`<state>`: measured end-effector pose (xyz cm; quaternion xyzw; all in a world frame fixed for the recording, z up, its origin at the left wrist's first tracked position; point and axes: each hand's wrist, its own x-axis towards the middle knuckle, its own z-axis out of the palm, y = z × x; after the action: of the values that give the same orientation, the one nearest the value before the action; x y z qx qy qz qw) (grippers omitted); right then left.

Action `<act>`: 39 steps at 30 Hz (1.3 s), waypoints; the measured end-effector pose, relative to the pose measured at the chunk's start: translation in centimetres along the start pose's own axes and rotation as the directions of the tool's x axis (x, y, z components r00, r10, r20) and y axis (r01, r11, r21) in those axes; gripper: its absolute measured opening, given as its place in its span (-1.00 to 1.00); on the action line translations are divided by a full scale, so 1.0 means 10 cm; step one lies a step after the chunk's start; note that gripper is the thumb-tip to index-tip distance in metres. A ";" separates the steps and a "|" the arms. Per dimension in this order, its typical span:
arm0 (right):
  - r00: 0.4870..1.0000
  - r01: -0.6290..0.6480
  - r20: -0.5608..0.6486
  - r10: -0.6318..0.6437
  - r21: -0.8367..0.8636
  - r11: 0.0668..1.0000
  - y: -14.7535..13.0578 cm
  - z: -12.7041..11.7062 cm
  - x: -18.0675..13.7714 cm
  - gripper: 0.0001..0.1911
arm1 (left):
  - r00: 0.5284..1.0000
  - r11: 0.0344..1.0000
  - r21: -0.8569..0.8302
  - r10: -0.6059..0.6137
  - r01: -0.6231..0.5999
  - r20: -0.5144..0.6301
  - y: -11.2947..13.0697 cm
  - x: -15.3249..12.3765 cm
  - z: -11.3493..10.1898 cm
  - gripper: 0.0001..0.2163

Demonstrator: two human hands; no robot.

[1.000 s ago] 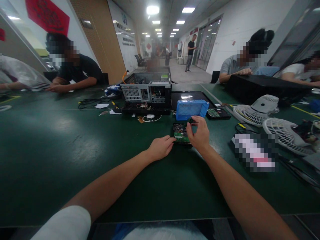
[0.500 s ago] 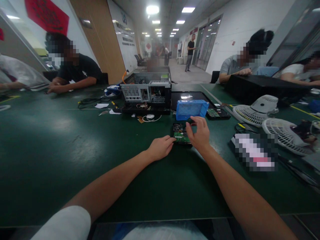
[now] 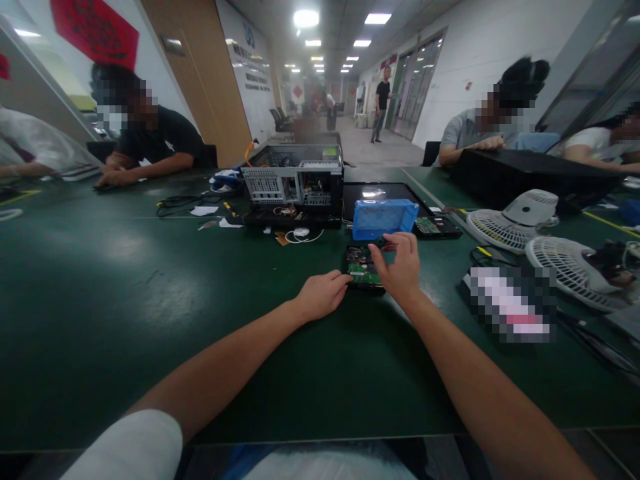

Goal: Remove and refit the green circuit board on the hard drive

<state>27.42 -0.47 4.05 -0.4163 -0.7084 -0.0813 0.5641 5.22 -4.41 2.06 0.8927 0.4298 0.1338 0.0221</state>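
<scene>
A black hard drive with a green circuit board facing up lies on the green table in front of me. My left hand rests curled on the table and holds the drive's near left edge. My right hand hovers over the drive's right side with thumb and fingers pinched on something small and thin that I cannot make out. Just behind the drive stands a blue plastic box.
An open computer case sits further back, with a black panel and another drive beside it. Two white fans lie at the right. Cables and paper scraps lie at the left. Other people sit around the table.
My right hand has shifted very slightly over the drive, still pinched. The left hand has stayed put. A person in the far corridor has moved.
</scene>
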 end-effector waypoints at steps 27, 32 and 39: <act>0.994 0.083 0.068 -0.082 -0.006 0.997 -0.03 0.04 -0.02 -0.57 | 1.000 1.000 -0.009 0.008 -0.008 -0.014 -0.03 0.00 0.02 -0.67; 0.996 0.081 0.031 -0.083 0.062 0.995 0.03 0.08 -0.04 -0.58 | 1.000 1.000 -0.011 0.006 -0.006 -0.007 -0.01 0.00 0.00 -0.68; 0.996 0.072 0.056 -0.072 0.006 0.997 -0.02 0.04 -0.02 -0.55 | 1.000 1.000 -0.010 0.005 -0.005 -0.019 -0.02 0.00 0.02 -0.68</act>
<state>27.05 -0.44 3.83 -0.3913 -0.7387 -0.0884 0.5416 5.13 -4.29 1.84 0.8923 0.4272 0.1443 0.0222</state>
